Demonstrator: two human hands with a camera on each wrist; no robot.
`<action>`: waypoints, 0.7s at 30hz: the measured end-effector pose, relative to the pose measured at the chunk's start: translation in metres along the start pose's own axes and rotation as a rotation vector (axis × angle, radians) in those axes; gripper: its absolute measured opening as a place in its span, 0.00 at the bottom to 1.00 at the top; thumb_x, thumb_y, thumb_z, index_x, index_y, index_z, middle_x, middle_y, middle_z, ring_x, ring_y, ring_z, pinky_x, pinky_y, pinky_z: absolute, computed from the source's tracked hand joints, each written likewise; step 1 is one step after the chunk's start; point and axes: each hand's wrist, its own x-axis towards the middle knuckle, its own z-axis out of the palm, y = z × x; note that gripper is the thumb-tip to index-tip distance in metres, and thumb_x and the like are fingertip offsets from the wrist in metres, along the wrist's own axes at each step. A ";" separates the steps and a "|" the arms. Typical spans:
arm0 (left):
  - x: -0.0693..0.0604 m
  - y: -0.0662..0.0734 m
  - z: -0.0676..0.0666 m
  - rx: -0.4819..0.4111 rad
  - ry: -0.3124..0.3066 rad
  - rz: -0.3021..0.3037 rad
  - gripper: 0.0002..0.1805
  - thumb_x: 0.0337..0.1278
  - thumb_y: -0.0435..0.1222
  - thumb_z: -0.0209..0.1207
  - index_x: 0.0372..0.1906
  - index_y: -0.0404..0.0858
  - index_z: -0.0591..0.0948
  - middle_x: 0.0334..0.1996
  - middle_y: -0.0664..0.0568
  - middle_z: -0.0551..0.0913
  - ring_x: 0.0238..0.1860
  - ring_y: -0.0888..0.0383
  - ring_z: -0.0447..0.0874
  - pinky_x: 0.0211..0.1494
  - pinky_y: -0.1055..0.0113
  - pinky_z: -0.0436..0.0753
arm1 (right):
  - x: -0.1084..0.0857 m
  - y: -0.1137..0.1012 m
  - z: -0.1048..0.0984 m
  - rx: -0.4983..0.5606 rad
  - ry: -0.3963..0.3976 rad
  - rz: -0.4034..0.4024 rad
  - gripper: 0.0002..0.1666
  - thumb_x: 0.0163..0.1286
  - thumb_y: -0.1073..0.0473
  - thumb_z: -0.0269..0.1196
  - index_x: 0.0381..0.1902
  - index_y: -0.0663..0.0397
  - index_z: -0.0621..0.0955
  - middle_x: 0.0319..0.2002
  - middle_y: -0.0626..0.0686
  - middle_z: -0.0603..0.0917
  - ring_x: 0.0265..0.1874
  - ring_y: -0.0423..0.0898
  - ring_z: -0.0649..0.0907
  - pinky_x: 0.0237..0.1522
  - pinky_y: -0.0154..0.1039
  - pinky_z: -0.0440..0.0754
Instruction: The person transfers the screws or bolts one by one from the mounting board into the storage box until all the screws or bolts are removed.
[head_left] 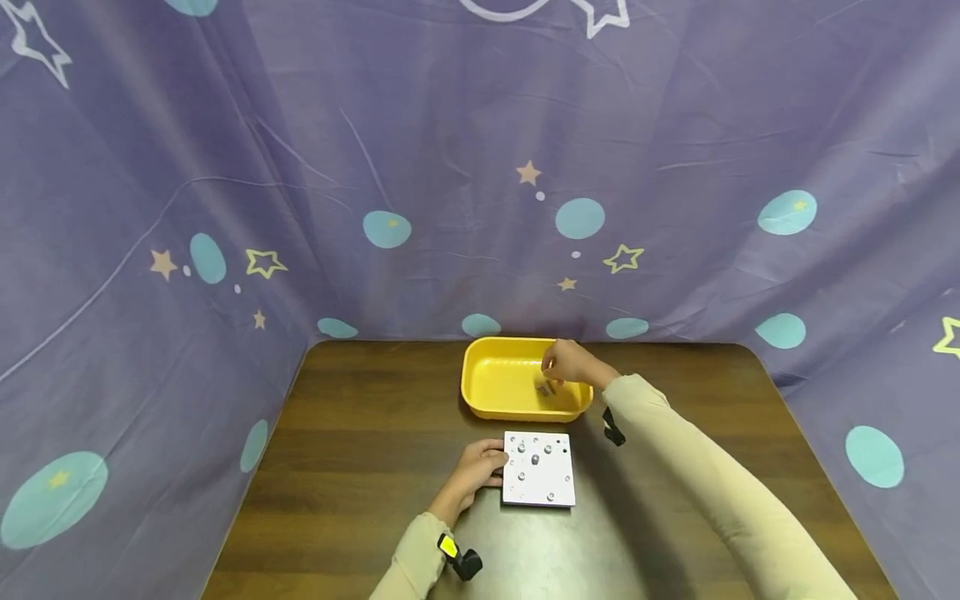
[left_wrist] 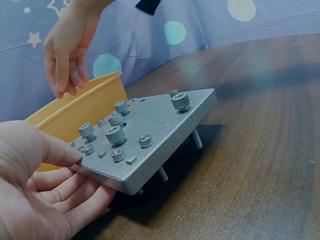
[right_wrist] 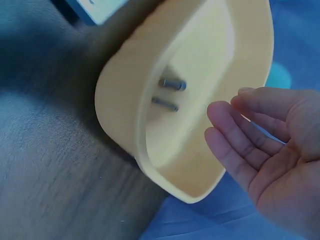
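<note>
Plate (head_left: 540,488) in left grip (head_left: 477,467); right grip (head_left: 574,364) — over bin (head_left: 495,387)

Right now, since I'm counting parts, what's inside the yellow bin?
Two metal pieces lie inside the yellow bin, toward its right end. In the head view, the right hand covers part of that end; anything behind it is hidden.

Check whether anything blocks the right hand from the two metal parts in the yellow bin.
Nothing visible does: the right hand hovers over the open yellow bin, with only air between it and the metal parts.
</note>
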 end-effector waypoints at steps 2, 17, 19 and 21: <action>0.001 -0.001 0.000 0.002 0.002 0.004 0.22 0.68 0.32 0.57 0.62 0.22 0.74 0.47 0.38 0.86 0.35 0.59 0.84 0.39 0.62 0.90 | -0.009 -0.006 0.001 0.021 -0.007 -0.050 0.07 0.69 0.69 0.64 0.40 0.69 0.87 0.33 0.62 0.89 0.27 0.58 0.88 0.40 0.44 0.88; 0.002 -0.001 0.002 0.000 0.013 -0.027 0.24 0.67 0.33 0.58 0.63 0.24 0.74 0.50 0.39 0.85 0.39 0.58 0.83 0.39 0.64 0.89 | -0.059 -0.025 0.040 0.035 0.043 -0.256 0.03 0.66 0.69 0.68 0.31 0.61 0.86 0.25 0.50 0.86 0.23 0.34 0.76 0.27 0.28 0.78; 0.001 -0.002 0.002 -0.002 0.010 -0.033 0.25 0.65 0.33 0.59 0.63 0.25 0.75 0.49 0.41 0.86 0.40 0.58 0.82 0.40 0.64 0.88 | -0.061 -0.026 0.046 0.010 0.036 -0.241 0.03 0.66 0.68 0.68 0.31 0.60 0.86 0.26 0.49 0.86 0.24 0.33 0.77 0.29 0.28 0.78; 0.001 -0.002 0.002 -0.003 0.003 -0.034 0.26 0.62 0.32 0.60 0.64 0.26 0.74 0.48 0.42 0.86 0.40 0.58 0.83 0.40 0.64 0.88 | -0.062 -0.027 0.052 -0.024 0.036 -0.232 0.04 0.65 0.67 0.69 0.30 0.58 0.86 0.26 0.48 0.86 0.25 0.33 0.77 0.30 0.29 0.79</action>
